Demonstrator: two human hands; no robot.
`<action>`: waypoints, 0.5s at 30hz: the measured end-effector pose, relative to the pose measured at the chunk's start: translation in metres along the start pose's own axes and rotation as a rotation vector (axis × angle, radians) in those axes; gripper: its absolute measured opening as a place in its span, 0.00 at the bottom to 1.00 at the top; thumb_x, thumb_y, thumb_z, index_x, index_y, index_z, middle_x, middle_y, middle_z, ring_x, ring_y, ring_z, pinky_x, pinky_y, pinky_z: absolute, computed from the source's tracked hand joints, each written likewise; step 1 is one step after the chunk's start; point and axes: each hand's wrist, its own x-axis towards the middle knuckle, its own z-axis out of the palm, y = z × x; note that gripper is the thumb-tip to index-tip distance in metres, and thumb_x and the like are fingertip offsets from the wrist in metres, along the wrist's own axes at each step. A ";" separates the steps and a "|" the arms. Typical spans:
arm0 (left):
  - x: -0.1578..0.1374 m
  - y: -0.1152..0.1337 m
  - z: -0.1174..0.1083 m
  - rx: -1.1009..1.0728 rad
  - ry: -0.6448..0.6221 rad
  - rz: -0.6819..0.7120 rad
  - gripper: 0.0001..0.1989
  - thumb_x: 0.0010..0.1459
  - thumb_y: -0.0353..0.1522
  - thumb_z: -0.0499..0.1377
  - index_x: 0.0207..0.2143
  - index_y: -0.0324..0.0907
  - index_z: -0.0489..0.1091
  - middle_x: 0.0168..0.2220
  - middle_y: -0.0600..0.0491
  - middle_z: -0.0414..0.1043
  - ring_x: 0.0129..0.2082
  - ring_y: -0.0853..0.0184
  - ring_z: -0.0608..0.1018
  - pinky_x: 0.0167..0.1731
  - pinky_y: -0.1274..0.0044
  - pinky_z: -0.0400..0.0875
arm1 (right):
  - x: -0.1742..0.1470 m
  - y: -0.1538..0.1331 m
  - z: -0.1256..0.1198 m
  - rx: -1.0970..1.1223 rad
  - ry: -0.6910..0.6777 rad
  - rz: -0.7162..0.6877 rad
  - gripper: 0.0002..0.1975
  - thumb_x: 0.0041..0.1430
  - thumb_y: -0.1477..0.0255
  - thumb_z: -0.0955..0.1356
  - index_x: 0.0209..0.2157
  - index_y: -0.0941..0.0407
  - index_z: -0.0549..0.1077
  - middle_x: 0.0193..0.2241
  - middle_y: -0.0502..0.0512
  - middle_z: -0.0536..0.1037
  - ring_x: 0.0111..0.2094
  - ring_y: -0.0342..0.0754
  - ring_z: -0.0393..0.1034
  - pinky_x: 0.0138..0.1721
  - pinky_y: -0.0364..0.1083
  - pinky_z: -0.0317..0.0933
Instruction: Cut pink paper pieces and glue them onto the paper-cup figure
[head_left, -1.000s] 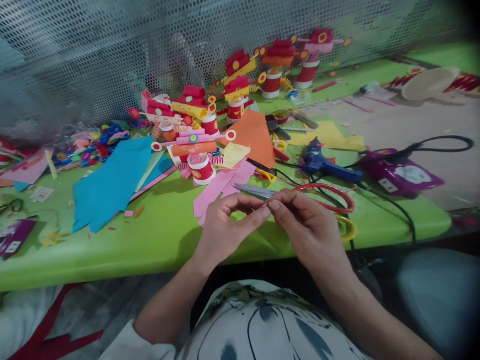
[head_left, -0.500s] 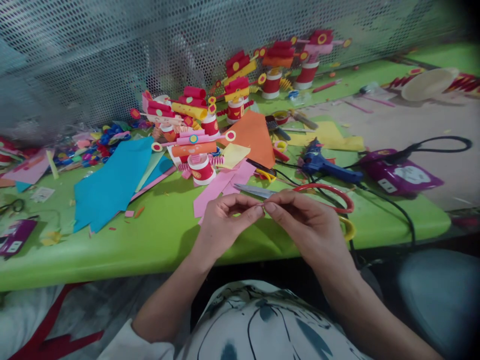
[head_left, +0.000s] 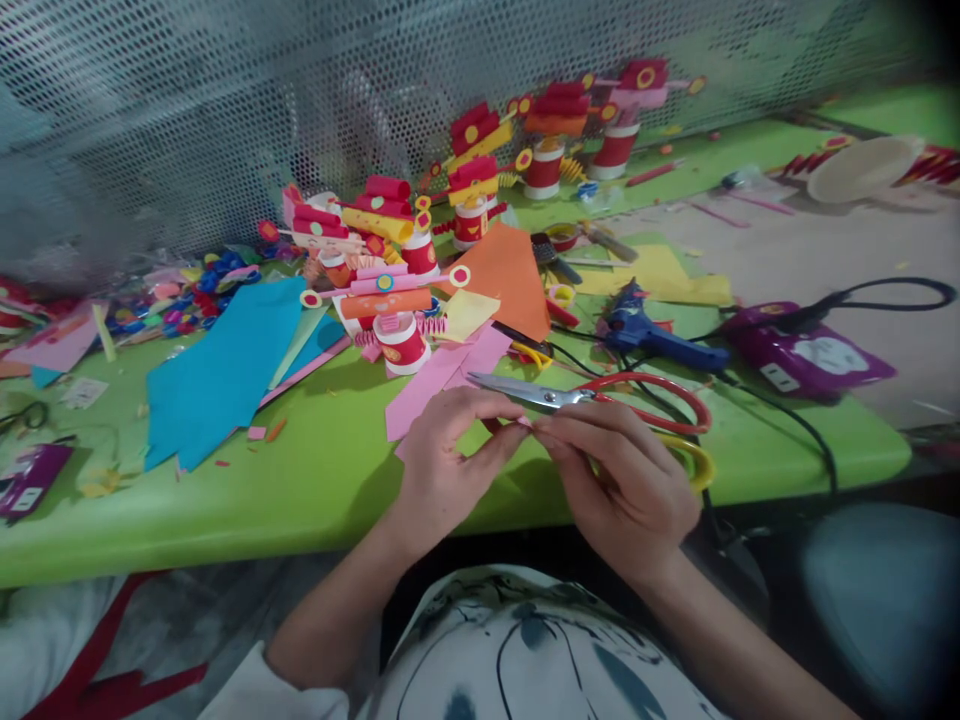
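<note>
Between my fingertips is a tiny pink piece of paper [head_left: 524, 422], mostly hidden. My left hand [head_left: 450, 460] pinches it with thumb and forefinger. The fingertips of my right hand [head_left: 630, 480] are closed at its other side, touching or nearly touching it. Just behind my hands lie scissors [head_left: 551, 396] with one red and one yellow handle. Pink paper strips [head_left: 427, 385] rest on the table to the left of the blades. Beyond them stands a small red-and-white paper cup figure [head_left: 402, 345] with pink springs.
The green table [head_left: 322, 480] carries blue paper [head_left: 225, 350], orange paper [head_left: 506, 280] and several finished cup figures. At the right are a blue glue gun [head_left: 652, 335] with cables and a purple power socket [head_left: 810, 345]. A perforated metal panel [head_left: 225, 120] rises behind.
My right hand has turned and shifted slightly right and down, its fingers now folded closer. A bit of pink paper shows between the fingertips, and more of the scissors is visible.
</note>
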 end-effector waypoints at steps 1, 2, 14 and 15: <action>-0.001 -0.001 0.000 0.026 0.001 0.044 0.05 0.64 0.28 0.68 0.42 0.44 0.79 0.38 0.51 0.83 0.40 0.66 0.82 0.42 0.73 0.78 | -0.001 0.001 0.000 -0.010 -0.006 -0.031 0.16 0.61 0.87 0.73 0.45 0.53 0.79 0.39 0.54 0.82 0.39 0.47 0.79 0.41 0.47 0.74; -0.001 -0.003 0.000 0.047 0.005 0.082 0.06 0.64 0.28 0.67 0.43 0.44 0.79 0.41 0.50 0.83 0.42 0.65 0.83 0.43 0.72 0.79 | -0.002 0.002 -0.001 -0.014 -0.016 -0.056 0.16 0.61 0.87 0.73 0.45 0.53 0.79 0.40 0.55 0.82 0.39 0.47 0.79 0.41 0.46 0.74; -0.004 -0.014 -0.010 0.076 -0.083 0.214 0.04 0.65 0.28 0.66 0.42 0.44 0.77 0.38 0.51 0.85 0.38 0.67 0.85 0.42 0.74 0.80 | -0.001 0.006 0.005 -0.034 -0.087 -0.094 0.13 0.64 0.85 0.71 0.45 0.55 0.76 0.39 0.55 0.80 0.38 0.47 0.78 0.41 0.45 0.74; -0.004 -0.015 -0.011 0.063 -0.093 0.193 0.03 0.66 0.28 0.66 0.42 0.44 0.77 0.37 0.52 0.85 0.37 0.67 0.85 0.41 0.74 0.80 | -0.001 0.006 0.006 -0.025 -0.098 -0.087 0.12 0.64 0.85 0.71 0.45 0.55 0.76 0.38 0.55 0.80 0.38 0.47 0.78 0.40 0.45 0.74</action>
